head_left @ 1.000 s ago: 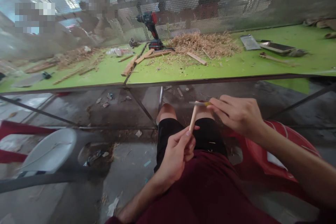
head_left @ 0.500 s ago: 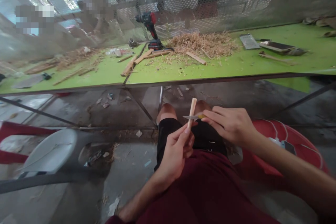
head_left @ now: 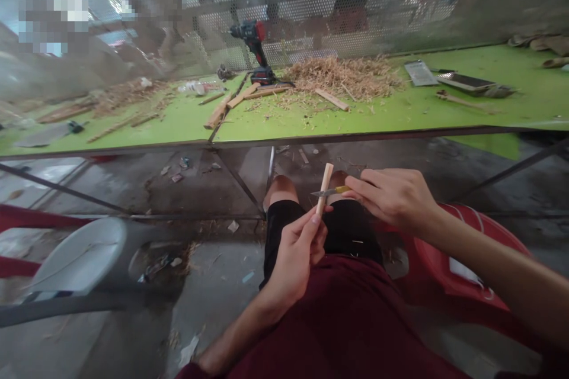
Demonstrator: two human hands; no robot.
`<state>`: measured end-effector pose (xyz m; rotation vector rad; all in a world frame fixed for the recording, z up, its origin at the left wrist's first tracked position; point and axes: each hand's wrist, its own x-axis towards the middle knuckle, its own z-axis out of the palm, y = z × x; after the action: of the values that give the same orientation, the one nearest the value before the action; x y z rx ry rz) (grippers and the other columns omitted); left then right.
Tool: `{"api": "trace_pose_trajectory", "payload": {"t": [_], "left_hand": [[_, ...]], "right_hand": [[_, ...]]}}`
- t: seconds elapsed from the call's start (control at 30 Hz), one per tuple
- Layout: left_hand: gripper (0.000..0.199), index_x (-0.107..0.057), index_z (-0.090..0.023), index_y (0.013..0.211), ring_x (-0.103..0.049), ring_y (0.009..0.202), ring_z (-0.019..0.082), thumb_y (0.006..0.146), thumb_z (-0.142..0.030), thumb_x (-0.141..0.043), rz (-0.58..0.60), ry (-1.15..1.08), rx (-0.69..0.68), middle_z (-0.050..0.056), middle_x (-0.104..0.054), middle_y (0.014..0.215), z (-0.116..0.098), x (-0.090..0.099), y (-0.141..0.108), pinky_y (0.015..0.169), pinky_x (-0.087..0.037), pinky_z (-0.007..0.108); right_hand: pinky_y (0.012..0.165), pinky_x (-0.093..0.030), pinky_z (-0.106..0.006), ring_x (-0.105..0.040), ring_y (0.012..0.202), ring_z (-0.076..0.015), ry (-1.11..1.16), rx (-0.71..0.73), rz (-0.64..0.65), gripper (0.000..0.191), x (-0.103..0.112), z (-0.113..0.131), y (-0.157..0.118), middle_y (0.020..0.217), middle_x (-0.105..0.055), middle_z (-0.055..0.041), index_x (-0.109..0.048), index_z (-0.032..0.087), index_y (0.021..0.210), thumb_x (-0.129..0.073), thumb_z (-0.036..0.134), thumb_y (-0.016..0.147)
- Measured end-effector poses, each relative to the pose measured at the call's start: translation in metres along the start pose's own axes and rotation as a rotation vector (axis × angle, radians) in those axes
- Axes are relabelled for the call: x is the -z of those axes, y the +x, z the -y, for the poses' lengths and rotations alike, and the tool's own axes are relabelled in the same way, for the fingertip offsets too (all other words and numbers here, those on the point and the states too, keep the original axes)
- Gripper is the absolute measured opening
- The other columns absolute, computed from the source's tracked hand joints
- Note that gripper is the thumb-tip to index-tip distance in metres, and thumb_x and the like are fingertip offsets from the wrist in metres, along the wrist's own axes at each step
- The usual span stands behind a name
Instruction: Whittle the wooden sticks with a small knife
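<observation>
Above my lap, my left hand [head_left: 299,249] is closed round the lower end of a pale wooden stick [head_left: 326,180], which points up and slightly right. My right hand [head_left: 393,196] grips the yellow handle of a small knife [head_left: 328,192]. The knife's blade lies across the stick just above my left fingers, its tip pointing left. Most of the handle is hidden in my right fingers.
A green table [head_left: 386,118] runs across in front, bearing a cordless drill [head_left: 254,50], a heap of wood shavings [head_left: 342,74], wood strips [head_left: 332,99] and a metal tray [head_left: 473,84]. A red stool [head_left: 471,249] stands right, a pale seat [head_left: 82,254] left.
My right hand has risen slightly with the knife, and the blade sits a little higher in view. More of the yellow handle shows. My left hand and the stick are nearly still.
</observation>
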<state>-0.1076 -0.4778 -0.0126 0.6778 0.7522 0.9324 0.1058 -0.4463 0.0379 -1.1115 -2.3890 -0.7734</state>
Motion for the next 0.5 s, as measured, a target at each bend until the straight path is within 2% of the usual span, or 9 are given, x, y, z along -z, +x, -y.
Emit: {"api": "trace_pose_trajectory", "payload": {"t": [0.17, 0.27, 0.37, 0.43, 0.5], "left_hand": [[0.037, -0.074, -0.016, 0.114, -0.02, 0.052, 0.003, 0.09, -0.043, -0.071, -0.008, 0.006, -0.011, -0.006, -0.035, 0.066, 0.0, 0.0, 0.001, 0.043, -0.01, 0.018], [0.037, -0.074, -0.016, 0.115, -0.019, 0.051, 0.003, 0.091, -0.044, -0.07, -0.012, 0.015, -0.015, -0.006, -0.036, 0.066, 0.002, 0.001, -0.002, 0.043, -0.01, 0.018], [0.039, -0.074, -0.015, 0.116, -0.019, 0.051, 0.003, 0.091, -0.044, -0.07, 0.023, 0.041, 0.03, -0.007, -0.037, 0.064, 0.006, 0.002, -0.007, 0.043, -0.012, 0.019], [0.04, -0.074, -0.014, 0.116, -0.02, 0.051, 0.003, 0.09, -0.044, -0.071, 0.036, 0.048, 0.051, -0.007, -0.037, 0.064, 0.007, 0.003, -0.009, 0.043, -0.012, 0.019], [0.041, -0.073, -0.014, 0.116, -0.019, 0.051, 0.003, 0.089, -0.044, -0.072, 0.014, 0.032, 0.039, -0.007, -0.037, 0.064, 0.006, 0.003, -0.009, 0.043, -0.012, 0.018]], "right_hand": [[0.056, -0.037, -0.032, -0.056, 0.056, -0.0157, -0.032, -0.017, 0.065, 0.037, 0.004, 0.001, 0.002, 0.07, -0.069, -0.0019, -0.077, 0.024, 0.102, -0.042, 0.035, 0.109], [0.053, -0.033, -0.031, -0.054, 0.055, -0.0145, -0.091, -0.011, 0.062, 0.04, 0.004, -0.012, 0.004, 0.069, -0.069, -0.0013, -0.077, 0.023, 0.101, -0.041, 0.037, 0.109], [0.05, -0.024, -0.03, -0.055, 0.056, -0.0141, -0.223, -0.186, 0.029, 0.043, 0.002, -0.043, 0.004, 0.072, -0.072, -0.0026, -0.079, 0.023, 0.101, -0.042, 0.043, 0.109], [0.053, -0.028, -0.029, -0.063, 0.066, -0.0153, -0.236, -0.377, -0.049, 0.04, 0.001, -0.062, 0.003, 0.08, -0.076, -0.0057, -0.08, 0.02, 0.106, -0.047, 0.042, 0.107], [0.059, -0.036, -0.028, -0.068, 0.075, -0.017, -0.155, -0.431, -0.101, 0.037, 0.003, -0.068, 0.003, 0.085, -0.078, -0.008, -0.08, 0.015, 0.104, -0.052, 0.039, 0.106]]}}
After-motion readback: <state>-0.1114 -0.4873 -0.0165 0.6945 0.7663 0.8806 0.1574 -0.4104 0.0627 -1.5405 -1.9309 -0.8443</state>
